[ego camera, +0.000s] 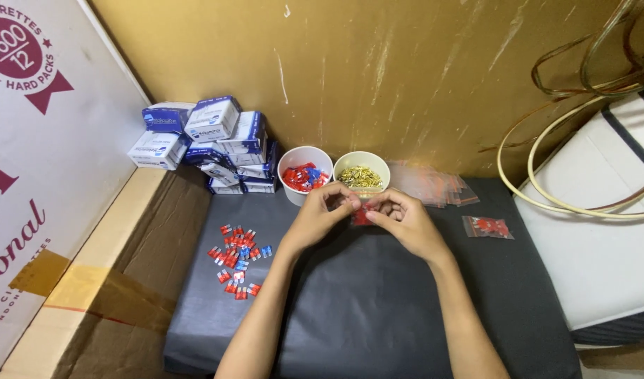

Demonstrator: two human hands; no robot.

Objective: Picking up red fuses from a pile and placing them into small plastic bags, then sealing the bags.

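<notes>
My left hand (323, 214) and right hand (399, 216) both pinch a small clear bag (361, 216) holding red pieces, above the dark mat (378, 309), just before two white cups (304, 163). Loose red and blue fuses (236, 258) lie to the left; bare mat lies nearer me.

arms: bare, no sleeves | hands (364, 217): no gloves, no rings
</notes>
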